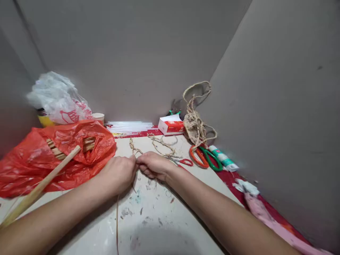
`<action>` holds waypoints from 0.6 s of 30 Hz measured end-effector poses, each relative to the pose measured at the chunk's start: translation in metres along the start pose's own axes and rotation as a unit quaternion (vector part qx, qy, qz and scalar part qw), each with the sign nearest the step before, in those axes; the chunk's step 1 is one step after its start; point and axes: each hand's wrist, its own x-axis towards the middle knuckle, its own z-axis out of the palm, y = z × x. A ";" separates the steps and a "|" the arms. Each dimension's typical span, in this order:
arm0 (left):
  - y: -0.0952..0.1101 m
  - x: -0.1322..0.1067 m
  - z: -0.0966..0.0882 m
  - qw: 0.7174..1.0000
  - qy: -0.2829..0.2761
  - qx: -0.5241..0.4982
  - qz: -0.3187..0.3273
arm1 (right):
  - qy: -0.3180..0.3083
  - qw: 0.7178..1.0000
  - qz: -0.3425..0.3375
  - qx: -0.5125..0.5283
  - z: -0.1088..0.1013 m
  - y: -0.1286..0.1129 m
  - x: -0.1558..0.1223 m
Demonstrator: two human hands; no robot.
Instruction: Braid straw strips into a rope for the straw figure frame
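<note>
A short length of braided straw cord (131,144) rises from between my hands, over the middle of the white board (159,219). My left hand (120,173) is closed, its fingers pinching the lower end of the cord. Right beside it, my right hand (151,164) is closed on the same cord, and the fingertips of both hands meet. A thin loose strand (117,223) hangs below my left hand. More twisted cord (162,150) lies on the board just beyond my right hand, near small red-handled scissors (186,162).
At the left lies a red plastic bag (23,152) holding wooden strips, with a long stick (45,182) across it. Scissors with orange and green handles (211,159), a heap of straw rope (195,124), a white-and-green tube (224,158) and a red-white box (171,124) line the far right.
</note>
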 end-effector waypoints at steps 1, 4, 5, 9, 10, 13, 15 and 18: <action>0.002 -0.003 -0.001 1.000 -0.003 0.008 0.000 | 0.003 1.000 0.004 0.005 0.000 0.000 0.000; 0.008 -0.012 -0.004 1.000 -0.017 0.025 0.007 | 0.003 1.000 0.009 0.022 0.000 -0.001 -0.002; 0.010 -0.013 -0.006 0.999 -0.024 0.028 0.013 | 0.000 1.000 0.009 0.028 0.000 -0.001 -0.002; 0.021 -0.018 -0.010 0.998 -0.054 0.031 0.022 | -0.015 0.999 0.000 0.048 -0.001 -0.001 -0.003; 0.025 -0.019 -0.011 0.997 -0.063 0.024 0.023 | -0.020 0.999 0.000 0.051 -0.001 -0.001 -0.003; 0.036 -0.028 -0.016 0.993 -0.098 -0.022 0.054 | -0.049 0.997 0.012 0.054 -0.005 0.000 -0.002; 0.038 -0.032 -0.022 0.984 -0.124 -0.093 0.091 | -0.072 0.996 0.017 0.054 -0.008 0.000 -0.001; 0.026 -0.026 -0.029 0.957 -0.044 -0.278 0.064 | -0.085 0.995 0.006 0.061 -0.013 -0.002 -0.002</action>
